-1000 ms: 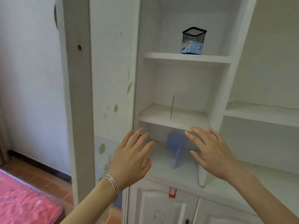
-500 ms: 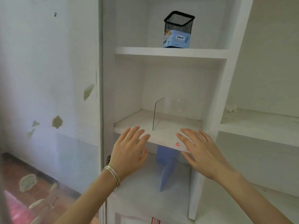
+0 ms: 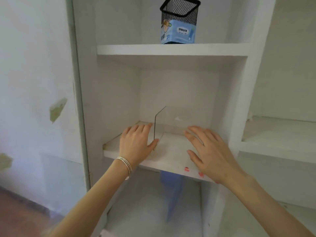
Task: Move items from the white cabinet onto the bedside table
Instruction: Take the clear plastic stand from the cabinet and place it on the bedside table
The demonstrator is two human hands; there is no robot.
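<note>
A clear L-shaped acrylic stand (image 3: pixel 172 122) sits upright on the middle shelf (image 3: pixel 164 156) of the white cabinet (image 3: pixel 239 103). My left hand (image 3: pixel 135 142) is spread flat just left of the stand's front edge, thumb touching or nearly touching it. My right hand (image 3: pixel 210 154) is spread flat over the shelf to the stand's right, holding nothing. A black mesh pen holder (image 3: pixel 179 23) with a blue label stands on the shelf above. A blue folded stand (image 3: pixel 172 194) sits on the shelf below, partly hidden.
The cabinet's left side panel (image 3: pixel 80 100) adjoins a white wall with peeling paint patches (image 3: pixel 57 109). More open shelves (image 3: pixel 280 134) lie to the right. Small red stickers (image 3: pixel 187 169) mark the middle shelf's front edge. Reddish floor (image 3: pixel 20 211) shows at lower left.
Both hands have risen from the lower shelf level and reached onto the middle shelf, on either side of the clear stand. The view has moved closer and upward.
</note>
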